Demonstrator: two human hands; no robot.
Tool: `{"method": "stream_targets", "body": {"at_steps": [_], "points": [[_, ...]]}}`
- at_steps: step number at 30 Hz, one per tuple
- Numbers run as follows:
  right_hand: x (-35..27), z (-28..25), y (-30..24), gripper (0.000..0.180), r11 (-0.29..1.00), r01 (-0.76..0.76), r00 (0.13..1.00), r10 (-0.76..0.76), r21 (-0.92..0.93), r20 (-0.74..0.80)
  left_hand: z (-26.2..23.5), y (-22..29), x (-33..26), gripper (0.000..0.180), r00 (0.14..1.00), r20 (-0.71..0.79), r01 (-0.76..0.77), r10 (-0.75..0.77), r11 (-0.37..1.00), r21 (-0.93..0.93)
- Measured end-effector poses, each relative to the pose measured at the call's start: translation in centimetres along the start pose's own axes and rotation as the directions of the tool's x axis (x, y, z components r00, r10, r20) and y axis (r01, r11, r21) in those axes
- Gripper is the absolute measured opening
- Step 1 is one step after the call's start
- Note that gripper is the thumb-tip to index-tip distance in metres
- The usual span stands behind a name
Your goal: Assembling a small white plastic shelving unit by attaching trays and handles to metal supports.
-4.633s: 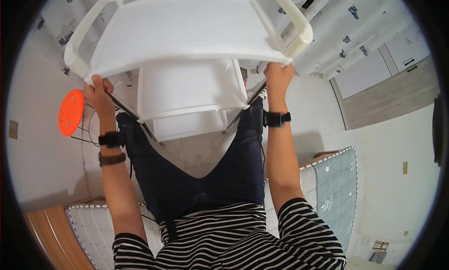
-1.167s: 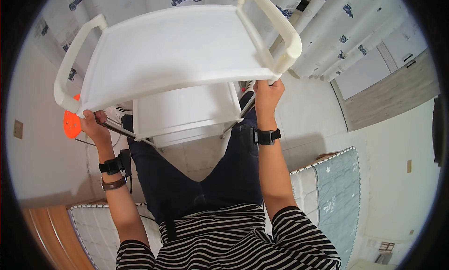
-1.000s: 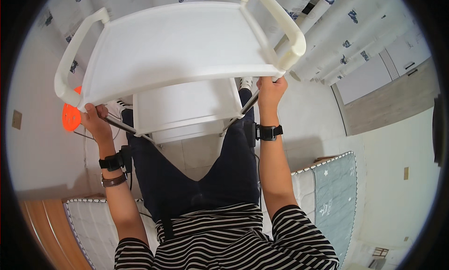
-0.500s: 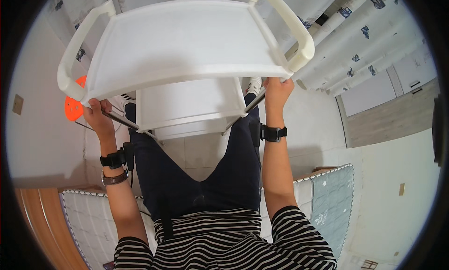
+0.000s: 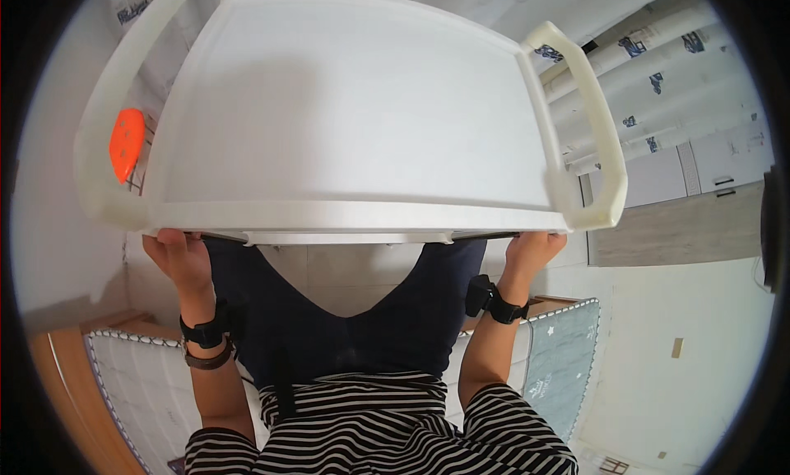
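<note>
A white tiered shelf cart [image 5: 354, 104] fills the upper middle of the view, its top tray facing me. Curved cream handles rise at both ends of that tray. Just under the tray's near left corner, my left hand [image 5: 179, 257] is closed around a metal leg. My right hand [image 5: 533, 253] grips the leg below the near right corner in the same way. The tray's edge hides part of the fingers on both sides. Only a thin strip of the lower tiers shows beneath the top tray, between my legs.
Behind me is a bed with a quilted grey cover [image 5: 564, 351] and a wooden bed end [image 5: 70, 384]. An orange perforated object [image 5: 127, 146] shows through the left handle. Patterned curtains [image 5: 642, 72] hang beyond, and a low cabinet [image 5: 675, 228] stands at the right.
The cart's top tray has come nearer and tipped toward me, now covering most of the lower tiers. Both hands have moved down in the view with it, still gripping the legs.
</note>
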State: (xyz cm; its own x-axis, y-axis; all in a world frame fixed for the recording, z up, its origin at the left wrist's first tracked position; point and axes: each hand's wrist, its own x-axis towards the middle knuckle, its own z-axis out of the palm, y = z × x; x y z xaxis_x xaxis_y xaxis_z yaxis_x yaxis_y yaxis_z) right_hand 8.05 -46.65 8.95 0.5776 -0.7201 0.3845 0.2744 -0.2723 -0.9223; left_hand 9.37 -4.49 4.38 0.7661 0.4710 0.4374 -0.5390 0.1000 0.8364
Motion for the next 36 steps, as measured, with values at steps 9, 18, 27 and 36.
{"method": "stream_targets", "body": {"at_steps": [9, 18, 27, 36], "points": [[-0.3, 0.9, 2.0, 0.003, 1.0, 0.025, 0.999, -0.024, -0.017, 0.046, -3.5, -0.7, 1.7, 0.062, 0.998, -0.055, 0.0, 0.003, 0.998, 0.064], [-0.5, 2.4, 2.4, 0.01, 0.994, 0.065, 0.997, -0.061, 0.087, -0.044, -2.2, -0.3, 2.2, 0.063, 0.991, -0.135, 0.011, -0.007, 0.999, 0.03], [0.0, 1.7, 2.1, 0.009, 0.996, 0.023, 1.0, -0.022, 0.088, -0.019, -1.9, -0.7, 1.5, 0.061, 0.997, -0.071, 0.005, -0.002, 1.0, 0.031], [1.0, 0.8, 2.1, 0.007, 0.992, 0.006, 1.0, -0.003, 0.125, -0.027, 0.0, -0.6, 1.1, 0.058, 0.999, 0.012, -0.046, 0.045, 0.998, 0.047]]}}
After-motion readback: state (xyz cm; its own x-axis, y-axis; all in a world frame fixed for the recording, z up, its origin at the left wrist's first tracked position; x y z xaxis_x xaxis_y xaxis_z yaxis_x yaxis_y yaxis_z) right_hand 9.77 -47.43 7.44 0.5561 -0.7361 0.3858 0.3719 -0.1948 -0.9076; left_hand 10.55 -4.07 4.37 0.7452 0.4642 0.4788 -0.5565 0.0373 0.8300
